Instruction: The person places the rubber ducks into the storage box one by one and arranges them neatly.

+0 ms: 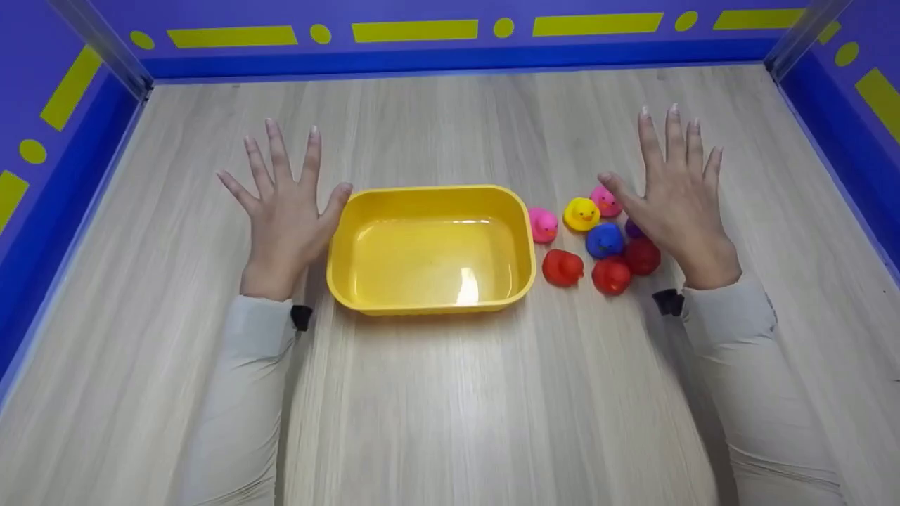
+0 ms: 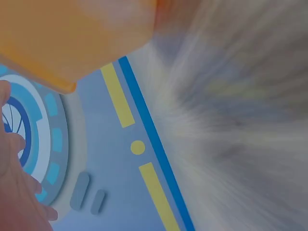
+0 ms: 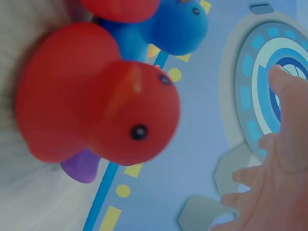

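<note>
Left hand [image 1: 285,218] and right hand [image 1: 680,200] are holding nothing, fingers splayed, the latter partly hiding a small purple toy [image 1: 631,228] right of the yellow rectangular tub [image 1: 422,270].

Left hand [image 1: 283,214] and right hand [image 1: 678,200], fingers [image 1: 278,154] straight, wide apart

Purple panels [image 1: 422,8] with yellow bars [image 1: 415,30] and dots [image 1: 503,27] are lining far, left and right edges of the table [image 1: 450,407]. Grey posts [image 1: 105,42] are standing at both far corners.
</note>
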### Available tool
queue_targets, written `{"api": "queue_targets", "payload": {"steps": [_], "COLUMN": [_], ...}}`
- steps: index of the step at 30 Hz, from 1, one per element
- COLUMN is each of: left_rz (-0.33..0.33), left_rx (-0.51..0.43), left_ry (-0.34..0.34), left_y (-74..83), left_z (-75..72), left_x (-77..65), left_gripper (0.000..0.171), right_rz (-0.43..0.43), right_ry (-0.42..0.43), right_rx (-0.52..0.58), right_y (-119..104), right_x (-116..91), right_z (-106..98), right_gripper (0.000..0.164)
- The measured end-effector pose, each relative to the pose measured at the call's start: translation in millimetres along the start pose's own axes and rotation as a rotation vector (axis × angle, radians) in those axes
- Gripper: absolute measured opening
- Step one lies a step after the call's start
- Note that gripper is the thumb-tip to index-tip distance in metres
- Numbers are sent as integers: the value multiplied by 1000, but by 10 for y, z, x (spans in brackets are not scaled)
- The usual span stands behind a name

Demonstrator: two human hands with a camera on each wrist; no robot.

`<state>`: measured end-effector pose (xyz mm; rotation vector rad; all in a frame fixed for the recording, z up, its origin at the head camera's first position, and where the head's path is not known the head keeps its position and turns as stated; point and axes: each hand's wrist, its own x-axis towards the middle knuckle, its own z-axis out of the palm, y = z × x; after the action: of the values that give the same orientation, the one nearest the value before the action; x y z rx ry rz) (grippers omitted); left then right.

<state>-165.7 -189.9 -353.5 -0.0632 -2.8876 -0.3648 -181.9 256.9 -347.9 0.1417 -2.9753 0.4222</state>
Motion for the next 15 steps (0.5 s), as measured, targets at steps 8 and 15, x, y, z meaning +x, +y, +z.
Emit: {"api": "queue_targets", "payload": {"steps": [8, 15], "left_rz": [-15, -15], "left_rx": [-282, -684], "left_ry": [23, -54], "left_y": [-76, -172], "left_z": [0, 62], "left_x": [-11, -7], "left_gripper": [71, 65], "right_rz": [-119, -235], "right_ry": [-52, -196], "right_rx": [74, 174], "right_y": [45, 81], "right_x": [109, 213], "right_z": [-80, -85], "right_gripper": [80, 76]}}
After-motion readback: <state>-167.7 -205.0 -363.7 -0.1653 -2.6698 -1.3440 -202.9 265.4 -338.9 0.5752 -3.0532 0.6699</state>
